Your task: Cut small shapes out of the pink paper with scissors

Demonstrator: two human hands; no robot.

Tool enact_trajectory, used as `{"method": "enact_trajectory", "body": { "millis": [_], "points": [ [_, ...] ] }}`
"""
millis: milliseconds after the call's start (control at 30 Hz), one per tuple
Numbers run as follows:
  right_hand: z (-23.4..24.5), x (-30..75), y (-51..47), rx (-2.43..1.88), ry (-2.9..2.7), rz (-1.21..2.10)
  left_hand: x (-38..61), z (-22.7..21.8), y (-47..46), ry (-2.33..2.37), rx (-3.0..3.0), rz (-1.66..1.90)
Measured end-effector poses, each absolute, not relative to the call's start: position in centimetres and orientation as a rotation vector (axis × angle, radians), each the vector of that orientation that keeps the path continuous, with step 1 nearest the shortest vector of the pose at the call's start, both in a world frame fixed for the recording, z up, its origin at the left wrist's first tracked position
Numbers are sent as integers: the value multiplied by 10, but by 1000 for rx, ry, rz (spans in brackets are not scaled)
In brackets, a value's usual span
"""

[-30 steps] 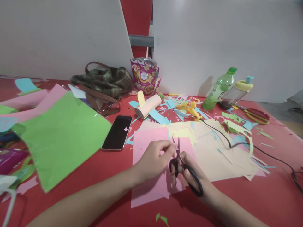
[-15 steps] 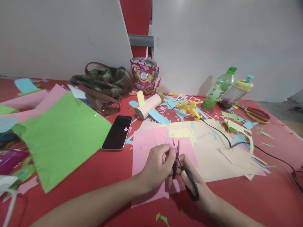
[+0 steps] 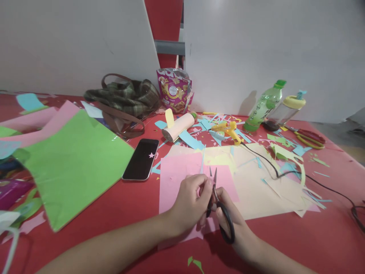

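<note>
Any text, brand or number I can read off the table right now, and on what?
Nothing reads clearly.
Snack bag: printed lettering along the top and a round white badge, too blurred to read.
Green bottle: label print too small to read.
Phone: screen dark, only a pink paper star on it.
Scissors in the right hand: no marking visible.

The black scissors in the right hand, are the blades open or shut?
Open, slightly: the black scissors show two blade tips apart in a narrow V, above the right hand.
</note>
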State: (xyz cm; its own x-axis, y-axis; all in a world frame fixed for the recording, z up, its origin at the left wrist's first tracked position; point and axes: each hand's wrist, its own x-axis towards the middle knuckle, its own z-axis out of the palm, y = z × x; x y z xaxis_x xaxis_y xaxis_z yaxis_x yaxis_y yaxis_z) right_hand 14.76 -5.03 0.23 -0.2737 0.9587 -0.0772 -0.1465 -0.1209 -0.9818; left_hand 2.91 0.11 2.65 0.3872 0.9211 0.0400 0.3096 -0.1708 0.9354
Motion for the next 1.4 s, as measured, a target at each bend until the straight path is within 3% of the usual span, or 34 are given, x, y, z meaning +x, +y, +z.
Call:
{"method": "enact_trajectory", "body": {
  "millis": [1400],
  "points": [
    [-2,146,-56,-1168,-1400,1430,34,18,-4,1183,1885,824]
  ]
}}
